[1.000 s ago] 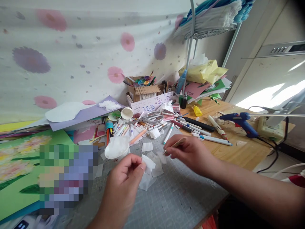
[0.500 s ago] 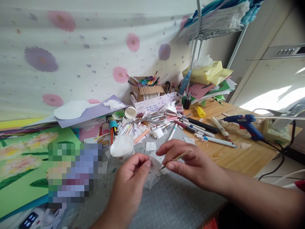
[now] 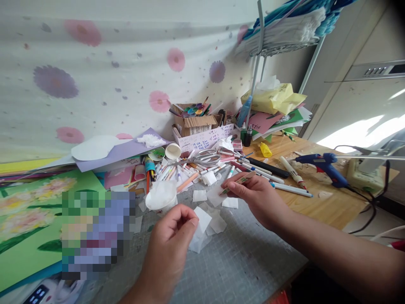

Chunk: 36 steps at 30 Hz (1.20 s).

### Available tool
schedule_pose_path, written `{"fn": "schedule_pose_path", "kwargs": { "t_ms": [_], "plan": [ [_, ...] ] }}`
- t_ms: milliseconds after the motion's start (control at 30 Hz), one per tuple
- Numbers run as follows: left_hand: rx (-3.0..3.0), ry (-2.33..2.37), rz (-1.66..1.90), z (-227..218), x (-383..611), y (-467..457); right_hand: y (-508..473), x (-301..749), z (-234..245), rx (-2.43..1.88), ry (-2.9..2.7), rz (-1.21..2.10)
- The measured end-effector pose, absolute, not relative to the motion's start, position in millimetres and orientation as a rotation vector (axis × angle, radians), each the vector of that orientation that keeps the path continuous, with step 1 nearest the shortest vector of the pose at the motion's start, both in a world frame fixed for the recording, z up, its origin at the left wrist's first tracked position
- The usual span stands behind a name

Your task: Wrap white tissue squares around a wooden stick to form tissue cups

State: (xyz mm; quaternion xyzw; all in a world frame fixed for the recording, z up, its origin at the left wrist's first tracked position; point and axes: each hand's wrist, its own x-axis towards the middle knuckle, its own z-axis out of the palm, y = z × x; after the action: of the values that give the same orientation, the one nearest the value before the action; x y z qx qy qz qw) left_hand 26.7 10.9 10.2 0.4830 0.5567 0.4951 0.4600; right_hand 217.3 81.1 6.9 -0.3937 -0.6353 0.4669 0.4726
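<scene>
My left hand [image 3: 169,245] is closed in a pinch on a small white paper square [image 3: 202,219] just above the grey cutting mat [image 3: 228,266]. Further back and to the right, my right hand [image 3: 253,196] is closed on a thin wooden stick [image 3: 238,181] that points up and to the right. Several more white paper squares [image 3: 218,223] lie loose on the mat between and around my hands. A white cup [image 3: 161,196] with a white sheet over it stands just behind my left hand.
Pens, markers and scissors [image 3: 205,158] litter the desk behind the mat. A blue glue gun [image 3: 322,162] lies at the right with its cable. A cardboard box [image 3: 194,122] stands at the back. Green flower artwork [image 3: 28,223] lies at the left.
My right hand has drawn back and to the right with the stick, away from the paper in my left hand. The left hand stays pinched on its paper square.
</scene>
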Motion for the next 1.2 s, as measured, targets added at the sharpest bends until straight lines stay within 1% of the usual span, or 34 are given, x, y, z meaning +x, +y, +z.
{"fn": "schedule_pose_path", "kwargs": {
  "t_ms": [200,367,467,600,733,967,1100,1200],
  "plan": [
    [1.050,1.282,1.185,7.2,28.0,12.8,76.2,213.2,-2.2,-0.960,-1.795,1.181],
    [1.056,1.287,1.144,2.5,28.3,14.6,72.7,214.0,7.1,-0.914,-1.797,1.015],
    [1.133,1.242,1.184,2.1,27.3,14.8,69.5,218.9,18.0,-0.756,-1.704,0.961],
    [1.308,1.188,1.293,7.1,27.8,12.9,56.7,220.6,28.4,-0.552,-1.672,1.101],
    [1.301,1.180,1.117,11.5,31.1,8.5,46.0,219.0,31.7,-0.459,-1.657,1.206],
    [1.427,1.328,0.995,12.6,30.9,7.4,43.3,216.7,36.4,-0.455,-1.758,1.191],
    [1.440,1.278,0.988,12.8,27.7,8.3,43.4,214.5,34.8,-0.471,-1.771,1.146],
    [1.369,1.204,0.998,11.2,26.6,7.8,43.5,214.6,32.7,-0.471,-1.718,1.181]
  ]
}}
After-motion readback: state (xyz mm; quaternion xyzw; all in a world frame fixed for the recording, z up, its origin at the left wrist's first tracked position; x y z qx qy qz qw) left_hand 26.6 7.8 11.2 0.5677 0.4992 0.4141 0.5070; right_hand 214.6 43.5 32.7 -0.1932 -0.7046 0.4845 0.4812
